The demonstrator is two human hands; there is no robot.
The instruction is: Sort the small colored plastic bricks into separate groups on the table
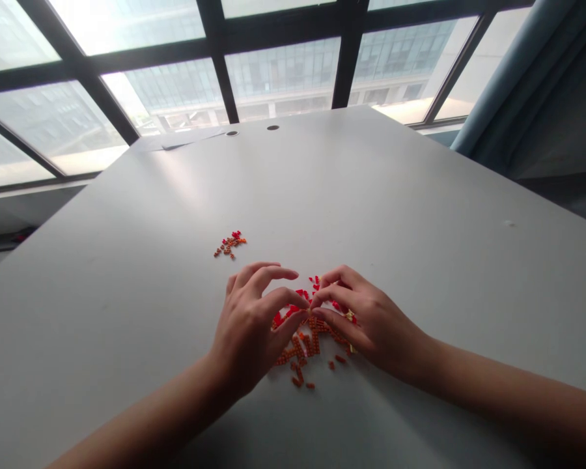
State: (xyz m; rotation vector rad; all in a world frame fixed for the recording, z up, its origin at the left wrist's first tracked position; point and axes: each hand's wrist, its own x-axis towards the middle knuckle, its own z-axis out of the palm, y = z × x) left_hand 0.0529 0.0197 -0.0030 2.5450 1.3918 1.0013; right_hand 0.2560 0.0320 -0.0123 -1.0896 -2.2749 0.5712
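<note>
A pile of tiny red and orange building bricks (306, 345) lies on the white table (127, 273) in front of me. My left hand (254, 322) and my right hand (366, 316) meet above this pile, fingertips touching at about the middle. Both hands pinch with thumb and forefinger pressed together on a small orange piece that I cannot make out clearly. The remaining fingers of the left hand arch upward. Part of the pile is hidden under my right hand. A second, smaller cluster of red and orange bricks (230, 243) lies farther away to the left.
A sheet of paper (178, 139) lies at the far edge of the table, near two round cable holes (272, 127). Large windows with dark frames rise behind the table. A grey column stands at the far right.
</note>
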